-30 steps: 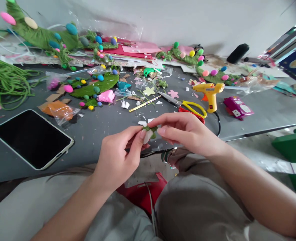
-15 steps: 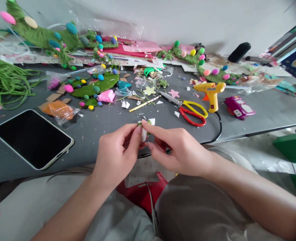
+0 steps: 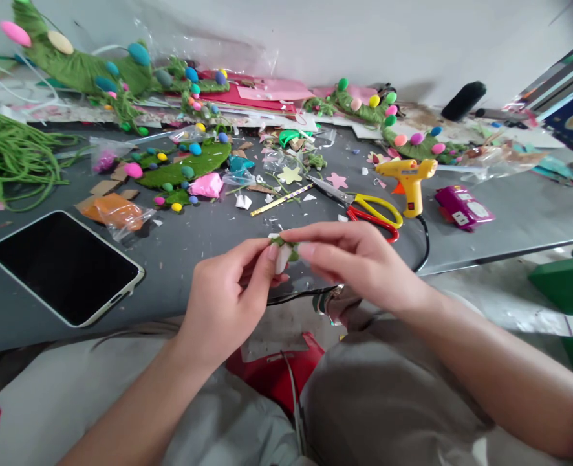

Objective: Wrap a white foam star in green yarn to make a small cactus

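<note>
Over the near edge of the grey table (image 3: 204,239), both hands pinch one small craft piece (image 3: 283,250), green on top with a white part below. My left hand (image 3: 228,298) grips it from the left with thumb and forefinger. My right hand (image 3: 354,262) holds it from the right, fingertips pressed on the green top. The piece is mostly hidden by the fingers. My lap in grey cloth lies below the hands.
A dark tablet (image 3: 63,266) lies at the left. Yellow-and-red scissors (image 3: 371,212), a yellow glue gun (image 3: 407,176) and a purple box (image 3: 461,207) sit behind my right hand. Green cord (image 3: 10,158), green felt shapes with coloured balls (image 3: 184,165) and paper scraps cover the back.
My right hand lifted from under the piece and now pinches it from the right on top. My left hand stayed put, still gripping.
</note>
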A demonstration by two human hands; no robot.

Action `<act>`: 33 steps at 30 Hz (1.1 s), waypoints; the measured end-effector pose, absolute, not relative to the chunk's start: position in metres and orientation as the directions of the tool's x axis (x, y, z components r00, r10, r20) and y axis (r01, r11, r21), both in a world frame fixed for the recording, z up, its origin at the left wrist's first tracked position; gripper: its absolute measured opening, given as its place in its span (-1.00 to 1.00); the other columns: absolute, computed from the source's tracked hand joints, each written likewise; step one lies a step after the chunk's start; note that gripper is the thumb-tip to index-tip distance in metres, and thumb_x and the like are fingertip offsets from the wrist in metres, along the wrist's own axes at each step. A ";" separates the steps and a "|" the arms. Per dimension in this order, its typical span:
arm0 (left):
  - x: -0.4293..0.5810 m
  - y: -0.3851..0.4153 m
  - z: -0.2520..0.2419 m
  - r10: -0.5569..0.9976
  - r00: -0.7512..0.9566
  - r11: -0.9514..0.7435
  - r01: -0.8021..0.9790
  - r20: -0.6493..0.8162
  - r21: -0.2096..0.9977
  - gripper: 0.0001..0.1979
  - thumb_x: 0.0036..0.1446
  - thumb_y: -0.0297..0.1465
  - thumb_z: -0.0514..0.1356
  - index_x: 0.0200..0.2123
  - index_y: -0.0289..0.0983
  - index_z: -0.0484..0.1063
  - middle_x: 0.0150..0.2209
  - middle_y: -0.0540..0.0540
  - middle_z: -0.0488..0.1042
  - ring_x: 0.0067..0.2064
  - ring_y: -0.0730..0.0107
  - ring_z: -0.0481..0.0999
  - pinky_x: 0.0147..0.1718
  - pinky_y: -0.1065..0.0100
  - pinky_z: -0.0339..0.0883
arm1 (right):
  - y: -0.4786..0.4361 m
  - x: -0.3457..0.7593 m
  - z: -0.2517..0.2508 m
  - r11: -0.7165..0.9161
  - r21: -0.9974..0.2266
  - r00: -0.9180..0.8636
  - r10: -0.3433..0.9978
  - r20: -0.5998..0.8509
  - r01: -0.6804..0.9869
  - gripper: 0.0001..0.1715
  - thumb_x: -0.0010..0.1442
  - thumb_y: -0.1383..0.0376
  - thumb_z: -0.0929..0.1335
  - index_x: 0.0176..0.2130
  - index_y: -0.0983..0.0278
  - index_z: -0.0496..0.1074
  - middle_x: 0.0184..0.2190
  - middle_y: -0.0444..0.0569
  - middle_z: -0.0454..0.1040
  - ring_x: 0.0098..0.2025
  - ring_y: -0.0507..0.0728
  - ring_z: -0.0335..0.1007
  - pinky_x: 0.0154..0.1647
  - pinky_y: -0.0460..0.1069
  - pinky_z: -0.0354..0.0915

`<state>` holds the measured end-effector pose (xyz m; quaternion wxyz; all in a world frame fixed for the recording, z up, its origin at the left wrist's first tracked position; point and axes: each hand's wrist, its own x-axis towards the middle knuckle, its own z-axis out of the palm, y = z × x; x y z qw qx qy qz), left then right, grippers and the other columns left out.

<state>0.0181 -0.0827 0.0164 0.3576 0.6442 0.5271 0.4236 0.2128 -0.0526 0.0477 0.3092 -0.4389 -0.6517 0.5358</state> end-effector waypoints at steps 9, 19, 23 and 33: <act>0.019 -0.081 0.013 0.978 0.121 -0.199 0.344 0.167 0.918 -0.81 0.38 -0.28 0.16 -0.14 -0.22 0.54 -0.27 -0.03 0.67 -0.31 0.33 0.71 -0.30 0.45 0.56 | -0.029 0.228 0.043 -0.007 -0.996 -0.319 0.947 -0.035 0.090 -0.71 0.24 0.11 0.48 -0.26 0.30 0.51 -0.52 -0.20 0.29 -0.52 -0.07 0.10 -0.55 -0.11 0.04; 0.014 -0.073 0.005 0.965 0.182 -0.241 0.321 0.190 0.916 -0.78 0.38 -0.26 0.17 -0.05 -0.22 0.55 -0.20 -0.04 0.67 -0.24 0.36 0.69 -0.20 0.45 0.53 | -0.021 0.239 0.048 0.185 -0.916 -0.332 0.941 0.061 0.356 -0.60 0.31 0.10 0.43 -0.47 0.29 0.44 -0.54 -0.15 0.40 -0.49 -0.03 0.25 -0.45 -0.08 0.19; 0.013 -0.070 0.007 0.978 0.179 -0.153 0.253 0.109 0.955 -0.73 0.37 -0.19 0.18 -0.04 -0.21 0.56 -0.25 -0.03 0.65 -0.28 0.37 0.66 -0.26 0.45 0.55 | -0.026 0.240 0.050 0.213 -0.916 -0.492 0.870 0.019 0.340 -0.63 0.23 0.16 0.49 0.01 0.24 0.57 -0.13 -0.05 0.60 -0.22 0.04 0.46 -0.20 -0.05 0.40; 0.011 -0.063 0.005 0.987 0.161 0.018 0.011 -0.020 1.000 -0.63 0.18 -0.24 0.39 0.01 -0.22 0.49 -0.24 -0.07 0.64 -0.27 0.32 0.66 -0.25 0.35 0.60 | -0.027 0.229 0.041 0.185 -0.915 -0.471 0.882 -0.006 0.358 -0.69 0.25 0.10 0.46 -0.15 0.29 0.59 -0.32 -0.07 0.58 -0.31 0.06 0.44 -0.28 -0.03 0.37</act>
